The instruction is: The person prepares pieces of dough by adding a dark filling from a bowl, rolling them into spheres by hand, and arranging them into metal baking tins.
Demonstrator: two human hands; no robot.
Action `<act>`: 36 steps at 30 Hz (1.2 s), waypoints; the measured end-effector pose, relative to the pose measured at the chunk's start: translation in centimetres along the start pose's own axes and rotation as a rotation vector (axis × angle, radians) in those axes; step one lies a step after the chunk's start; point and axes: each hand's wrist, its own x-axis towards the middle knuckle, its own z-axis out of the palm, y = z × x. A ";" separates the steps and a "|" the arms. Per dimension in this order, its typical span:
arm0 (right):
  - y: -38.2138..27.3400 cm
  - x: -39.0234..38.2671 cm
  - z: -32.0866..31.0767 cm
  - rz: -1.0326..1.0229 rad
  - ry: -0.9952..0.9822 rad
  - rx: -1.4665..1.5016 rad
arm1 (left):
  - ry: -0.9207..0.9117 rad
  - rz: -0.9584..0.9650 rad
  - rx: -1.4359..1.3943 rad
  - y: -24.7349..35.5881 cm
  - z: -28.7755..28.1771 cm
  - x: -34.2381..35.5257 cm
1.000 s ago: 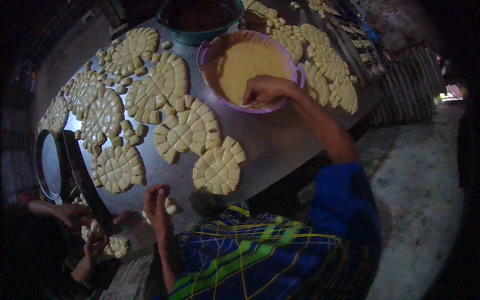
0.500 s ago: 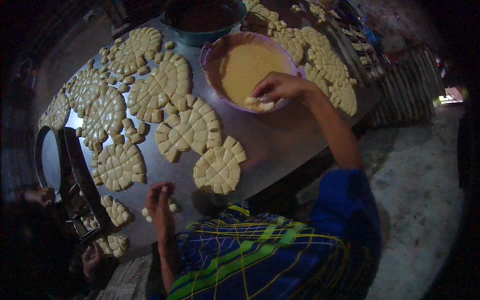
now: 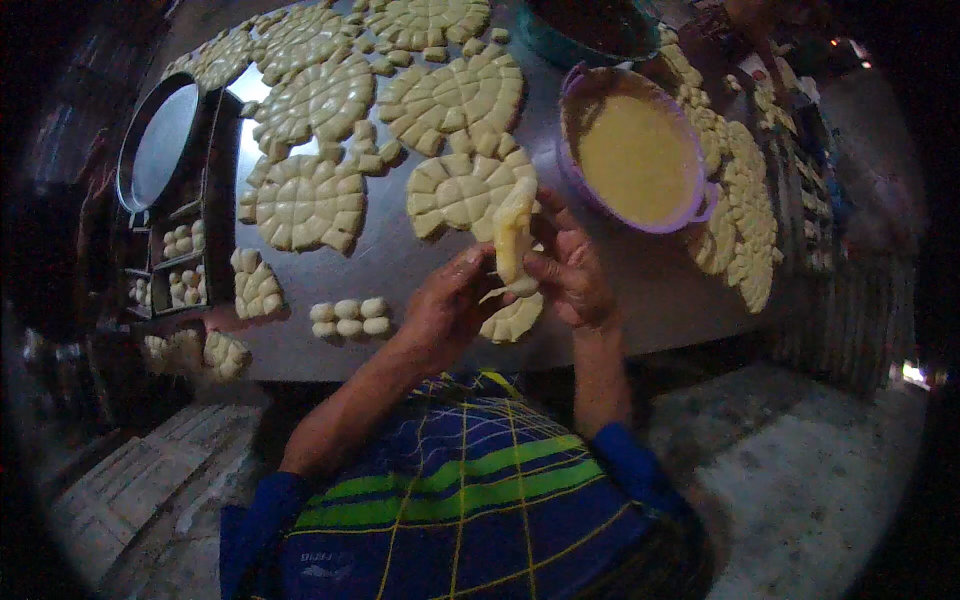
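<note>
Between my two hands, in front of me, a long, pale piece of dough (image 3: 514,232) is held upright, smeared with yellow paste. My left hand (image 3: 450,300) has its fingers closed at the dough's lower left, while my right hand (image 3: 572,272) grips it from the right, thumb against it. Behind them lie scored dough rounds (image 3: 450,190) on the metal table (image 3: 420,345). A purple two-handled bowl (image 3: 640,160) of yellow paste stands beyond my right hand. Six small dough balls (image 3: 349,317) sit in two rows to the left of my left hand.
A round metal pan (image 3: 157,145) and divided dark trays (image 3: 185,255) holding dough balls are at the table's left. A teal bowl (image 3: 590,30) of dark contents stands at the back. More dough rounds (image 3: 307,200) and dough pieces (image 3: 740,220) cover both sides.
The view has swung, shifting the table's contents. My right hand has left the purple bowl's rim with the dough, and my left hand has moved up and right to meet it.
</note>
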 end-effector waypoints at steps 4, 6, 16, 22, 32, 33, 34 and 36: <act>3.3 -0.5 1.7 0.020 0.008 0.051 | 0.015 0.073 -0.041 0.0 -1.8 -2.2; 4.2 -1.0 2.2 0.036 0.006 0.049 | 0.018 0.064 -0.091 -0.5 -2.7 -3.0; 9.6 -2.8 4.3 -0.169 0.136 -0.146 | 0.122 0.168 -0.071 1.8 -5.8 -5.4; 11.0 -2.7 7.9 -0.449 0.065 -1.103 | 0.193 0.235 0.202 4.4 -7.4 -7.7; 10.7 -1.0 11.9 -0.456 -0.049 -1.627 | 0.178 0.318 0.771 7.8 -10.7 -11.4; 10.3 -0.3 12.0 -0.460 -0.106 -1.617 | 0.144 0.335 0.818 8.1 -11.0 -11.5; 9.9 0.4 11.9 -0.464 -0.164 -1.606 | 0.104 0.318 0.843 8.4 -11.3 -11.6; 9.5 1.0 11.7 -0.443 -0.260 -1.575 | 0.027 0.293 0.892 9.5 -11.3 -12.0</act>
